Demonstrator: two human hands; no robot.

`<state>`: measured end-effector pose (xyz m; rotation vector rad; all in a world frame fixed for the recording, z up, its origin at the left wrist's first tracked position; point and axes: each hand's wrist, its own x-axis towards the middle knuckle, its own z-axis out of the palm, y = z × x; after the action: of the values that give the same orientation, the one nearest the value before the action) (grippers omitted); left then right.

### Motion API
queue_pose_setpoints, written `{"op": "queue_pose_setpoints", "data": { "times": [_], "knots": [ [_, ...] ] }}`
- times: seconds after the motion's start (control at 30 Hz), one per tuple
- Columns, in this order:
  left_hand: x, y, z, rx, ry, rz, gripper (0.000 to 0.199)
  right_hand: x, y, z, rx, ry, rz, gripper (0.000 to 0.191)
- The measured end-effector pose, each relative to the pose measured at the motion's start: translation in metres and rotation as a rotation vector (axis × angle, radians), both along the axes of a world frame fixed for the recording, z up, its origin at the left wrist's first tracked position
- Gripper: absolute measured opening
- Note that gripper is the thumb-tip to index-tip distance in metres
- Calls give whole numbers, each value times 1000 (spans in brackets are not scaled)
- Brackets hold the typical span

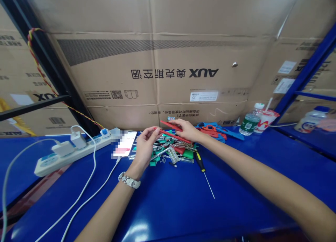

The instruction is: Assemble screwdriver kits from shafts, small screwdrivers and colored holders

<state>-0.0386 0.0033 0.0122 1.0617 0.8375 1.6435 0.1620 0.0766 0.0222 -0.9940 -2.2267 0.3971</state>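
Observation:
My left hand pinches the left end of a long, thin red plastic piece above the pile. My right hand is closed around a second red plastic piece and also meets the first one near its right end. The two pieces lie at a narrow angle to each other; their exact kind is not plain. Beneath both hands is a pile of small parts, with green, red, metal and see-through pieces. A black and yellow screwdriver rests right of the pile, its tip toward me.
Red and blue plastic pieces lie behind my right forearm. A water bottle and a lidded cup with a straw stand farther right. On the left are a phone, a power strip and white cables. Cardboard backs the blue table.

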Motion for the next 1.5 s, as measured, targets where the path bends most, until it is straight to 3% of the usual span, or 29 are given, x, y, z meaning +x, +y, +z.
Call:
{"op": "queue_pose_setpoints", "data": {
  "times": [0.17, 0.4, 0.53, 0.73, 0.8, 0.9, 1.03, 1.13, 1.2, 1.33, 1.5],
  "knots": [
    [1, -1, 2, 3, -3, -5, 34, 0, 2, 0, -111, 107, 29, 66],
    [0, -3, 5, 21, -2, -6, 31, 8, -6, 13, -277, 207, 14, 48],
    [1, -5, 6, 23, 42, -30, 32, 17, -26, 20, -341, 276, -19, 45],
    [21, -13, 1, -22, 93, -77, 38, 23, -76, 13, -205, 250, 45, 45],
    [32, -16, -1, -28, 103, -85, 39, 28, -87, 6, -125, 159, -1, 42],
    [51, -18, -3, -30, 112, -119, 40, 42, -97, -5, -42, 34, -90, 42],
    [79, -14, -4, -33, 143, -204, 38, 73, -102, -12, -6, 20, -61, 47],
    [99, -2, 1, -16, 220, -256, 38, 100, -97, -9, 19, -25, -89, 47],
    [109, 10, 6, 14, 292, -231, 37, 117, -88, -3, 40, -100, -180, 48],
    [122, 35, 11, 120, 431, -160, 28, 142, -53, 10, 20, -283, -386, 51],
    [128, 48, 8, 305, 761, -136, 12, 148, -9, 11, -54, -434, -426, 52]
  ]
}}
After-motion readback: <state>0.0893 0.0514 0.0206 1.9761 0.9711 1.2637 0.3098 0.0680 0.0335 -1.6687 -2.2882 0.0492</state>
